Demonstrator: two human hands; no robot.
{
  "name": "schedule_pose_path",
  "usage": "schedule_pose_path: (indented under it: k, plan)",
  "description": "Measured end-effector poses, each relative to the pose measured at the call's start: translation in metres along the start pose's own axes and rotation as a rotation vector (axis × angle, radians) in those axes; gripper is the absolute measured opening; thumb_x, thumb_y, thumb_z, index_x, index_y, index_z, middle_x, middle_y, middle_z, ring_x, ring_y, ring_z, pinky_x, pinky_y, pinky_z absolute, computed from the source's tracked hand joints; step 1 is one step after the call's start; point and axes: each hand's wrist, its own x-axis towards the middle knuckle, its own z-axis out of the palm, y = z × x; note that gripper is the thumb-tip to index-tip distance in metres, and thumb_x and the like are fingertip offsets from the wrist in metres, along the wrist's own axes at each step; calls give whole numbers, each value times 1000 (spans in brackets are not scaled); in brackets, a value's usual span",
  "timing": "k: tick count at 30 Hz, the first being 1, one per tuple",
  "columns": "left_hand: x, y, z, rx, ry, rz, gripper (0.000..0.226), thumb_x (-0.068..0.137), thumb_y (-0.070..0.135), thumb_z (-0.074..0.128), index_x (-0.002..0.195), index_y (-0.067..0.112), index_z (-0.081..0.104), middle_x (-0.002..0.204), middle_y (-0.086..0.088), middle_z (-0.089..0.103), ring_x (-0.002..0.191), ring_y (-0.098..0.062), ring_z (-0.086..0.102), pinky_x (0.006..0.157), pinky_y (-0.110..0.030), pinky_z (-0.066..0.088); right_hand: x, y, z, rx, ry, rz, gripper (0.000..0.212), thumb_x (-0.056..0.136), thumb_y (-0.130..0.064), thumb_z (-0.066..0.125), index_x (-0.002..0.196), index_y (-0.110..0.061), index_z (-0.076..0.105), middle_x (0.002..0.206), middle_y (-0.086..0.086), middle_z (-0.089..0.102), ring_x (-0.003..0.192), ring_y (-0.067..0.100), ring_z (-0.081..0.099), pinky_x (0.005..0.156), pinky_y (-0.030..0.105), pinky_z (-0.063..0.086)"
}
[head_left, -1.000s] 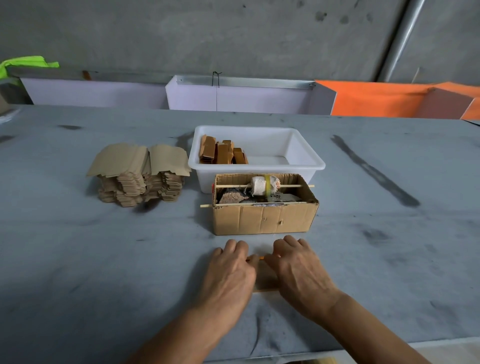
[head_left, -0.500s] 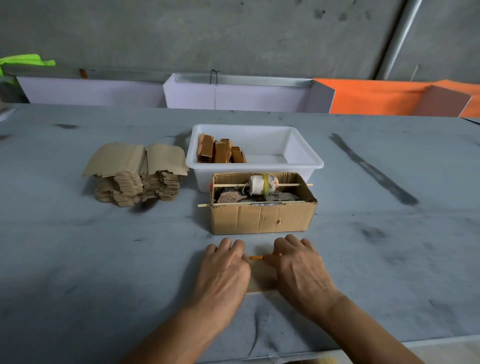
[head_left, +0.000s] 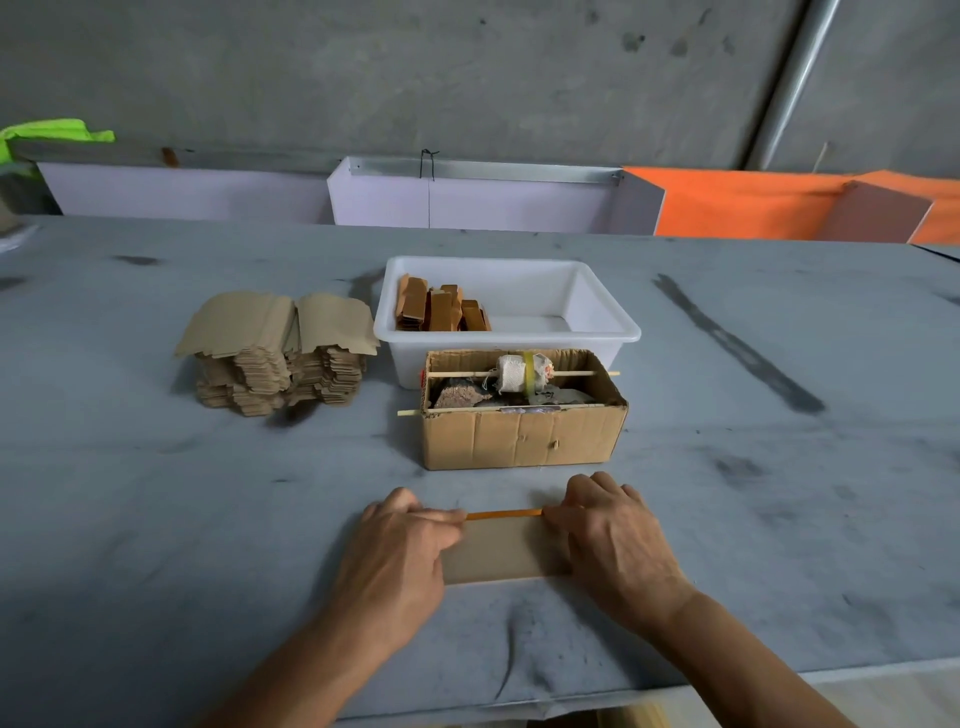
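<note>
A flat brown card piece (head_left: 498, 551) lies on the grey table near the front edge, with a thin orange strip (head_left: 503, 514) along its far edge. My left hand (head_left: 402, 556) presses on the card's left end, its fingers lying toward the strip. My right hand (head_left: 615, 540) presses on the right end, fingertips at the strip's other end. Both hands cover the card's ends.
A cardboard box (head_left: 522, 436) with a wrapped roll on a stick stands just beyond the hands. Behind it sits a white tub (head_left: 608, 322) holding folded brown pieces (head_left: 441, 312). A stack of flat card blanks (head_left: 275, 353) lies at the left. The table edge (head_left: 727, 675) runs near me.
My hands have slid apart along the card, left hand leftward and right hand rightward. More of the card and its orange strip now shows between them.
</note>
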Motion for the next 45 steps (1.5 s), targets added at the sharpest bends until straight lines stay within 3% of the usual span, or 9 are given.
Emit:
schedule_pose_path:
  k: [5,9,12,17,25,29,36,40,45]
  plan:
    - [21,6,2,-45,60,-79,32,88,7,45,104,20,71,107,6,68,103,-15,53,90,-28,41,-1,9,3,227,-40,66,26,91,-10,53,105,-21,73,92,3,59,89,21,52,75,33,46]
    - [29,7,5,-95,20,-105,20,90,13,55,104,19,69,101,2,61,98,-17,58,84,-30,44,-8,13,-2,379,-56,63,26,91,-28,56,114,-26,68,101,-4,56,95,14,48,84,29,44]
    - [31,5,2,-89,1,-124,15,89,16,61,99,22,70,98,5,59,93,-15,59,80,-28,45,-13,20,-5,394,-146,42,49,80,-58,61,119,-28,63,111,-10,54,103,8,45,89,27,43]
    - [30,4,2,-92,51,-110,10,88,14,60,88,17,70,91,5,59,87,-14,57,73,-24,41,-21,25,-4,440,-144,1,54,71,-57,71,117,-31,63,123,-20,50,115,0,40,98,28,41]
    - [36,0,-7,-536,0,-306,18,84,2,62,71,14,61,61,5,60,57,-10,52,58,-17,40,-24,27,-4,770,77,145,13,75,-14,78,86,-21,76,112,-14,62,105,-2,57,90,20,49]
    - [35,2,-13,-882,-48,-434,20,88,-2,57,72,10,61,51,7,54,47,-6,48,47,-17,41,-19,26,-9,977,118,198,9,77,-7,72,75,-15,74,109,-4,67,103,6,61,82,18,49]
    - [31,8,-24,-1499,-249,-438,30,97,9,39,116,17,60,90,-14,69,64,-18,60,52,-26,50,-13,21,-22,1233,125,375,21,75,-34,63,76,-13,66,92,3,72,82,19,69,68,26,52]
    - [29,9,-31,-1490,-359,-349,47,78,0,59,119,24,60,101,-15,70,71,-19,62,57,-27,52,-9,20,-30,1144,155,395,18,80,-30,62,79,-13,66,74,7,71,74,17,66,64,24,50]
    - [35,26,-29,-1352,-168,-528,9,87,7,62,94,11,65,80,-10,73,60,-12,60,55,-21,50,-2,9,-38,1140,216,422,24,73,-35,63,81,-12,68,67,5,69,63,10,63,56,14,47]
